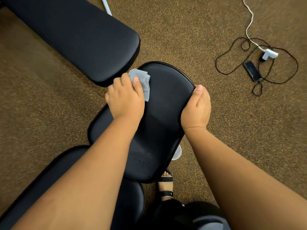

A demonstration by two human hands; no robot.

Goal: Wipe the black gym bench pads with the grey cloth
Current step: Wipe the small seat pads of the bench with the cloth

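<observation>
Here, the seat pad (164, 103), a smooth black rounded oblong, is lying with its long axis running from lower left to upper right. The left hand (125, 98) is pressing the crumpled grey cloth (141, 80) onto its upper-left part, fingers curled over the fabric. The right hand (196, 108) is gripping the pad's right edge. The long backrest pad (74, 35) is pointing toward the seat across speckled brown carpet (182, 30).

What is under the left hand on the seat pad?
The left hand presses a grey cloth onto the black seat pad. Only the cloth's far part shows beyond the fingers; the rest, and the pad beneath it, is covered.
</observation>
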